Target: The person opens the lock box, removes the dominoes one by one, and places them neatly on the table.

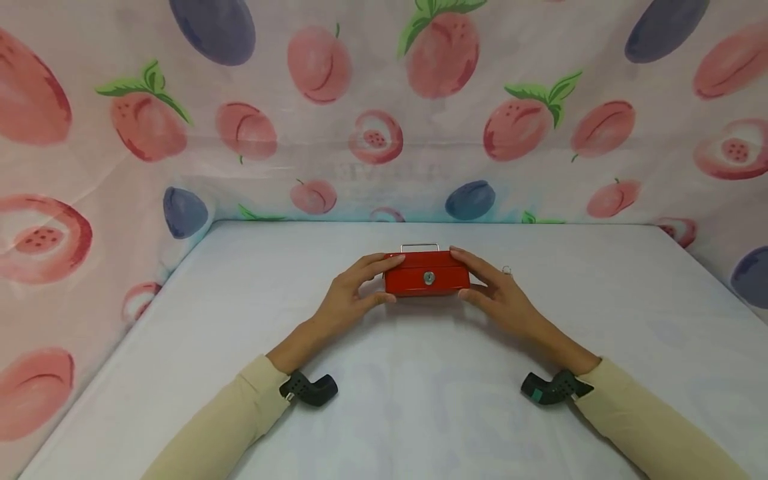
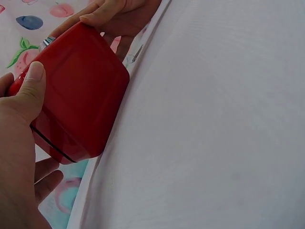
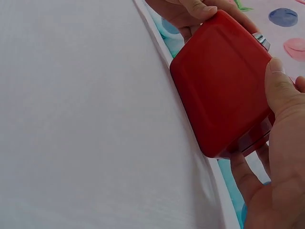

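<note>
A small red cash box, with a round silver lock on its front and a wire handle standing up on top, is held between both hands. My left hand grips its left end, fingers along the top edge and thumb at the lower front edge. At the right end my right hand holds it the same way. Both wrist views show the box's underside, tilted up towards the cameras, with a thumb pressed near its edge. Its inside is hidden.
A white-covered table lies under the hands. Just behind the right hand sits a small metal ring. A fruit-patterned cloth hangs at the back and sides. Each wrist carries a black camera mount.
</note>
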Motion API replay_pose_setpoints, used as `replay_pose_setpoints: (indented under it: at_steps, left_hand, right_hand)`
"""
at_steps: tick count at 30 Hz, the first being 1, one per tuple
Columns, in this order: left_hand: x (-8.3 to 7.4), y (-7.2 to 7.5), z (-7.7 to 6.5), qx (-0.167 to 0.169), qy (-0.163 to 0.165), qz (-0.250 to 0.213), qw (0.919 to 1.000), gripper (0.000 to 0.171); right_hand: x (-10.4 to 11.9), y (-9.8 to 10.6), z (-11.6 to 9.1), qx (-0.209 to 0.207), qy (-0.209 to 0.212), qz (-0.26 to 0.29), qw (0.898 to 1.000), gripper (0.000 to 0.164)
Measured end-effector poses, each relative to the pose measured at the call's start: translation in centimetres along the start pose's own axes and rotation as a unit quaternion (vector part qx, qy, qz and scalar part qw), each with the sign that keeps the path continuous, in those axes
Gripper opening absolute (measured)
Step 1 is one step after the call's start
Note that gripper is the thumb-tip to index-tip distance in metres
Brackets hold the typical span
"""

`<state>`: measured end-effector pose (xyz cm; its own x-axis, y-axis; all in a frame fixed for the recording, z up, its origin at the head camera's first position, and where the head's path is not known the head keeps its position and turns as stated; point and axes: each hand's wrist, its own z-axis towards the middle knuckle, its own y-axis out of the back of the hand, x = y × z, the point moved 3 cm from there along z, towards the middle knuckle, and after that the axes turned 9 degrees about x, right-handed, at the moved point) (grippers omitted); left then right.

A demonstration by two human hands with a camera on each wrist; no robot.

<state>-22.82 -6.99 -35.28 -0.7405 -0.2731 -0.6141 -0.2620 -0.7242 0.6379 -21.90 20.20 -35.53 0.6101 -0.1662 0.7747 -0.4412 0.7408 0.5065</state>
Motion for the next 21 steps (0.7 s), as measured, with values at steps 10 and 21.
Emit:
replay_pose_setpoints:
  at_steps: [10, 21]
  left_hand:
    - [0.0, 0.1, 0.2, -0.002, 0.007, -0.018, 0.9998, 0.068]
    - [0.4, 0.0, 0.7, -0.022, 0.017, -0.036, 0.999, 0.063]
  right_hand:
    - [1.3, -0.2, 0.1, -0.005, -0.029, -0.026, 0.999, 0.067]
    - [0.5, 0.3, 0.3, -0.007, -0.064, -0.028, 0.998, 0.069]
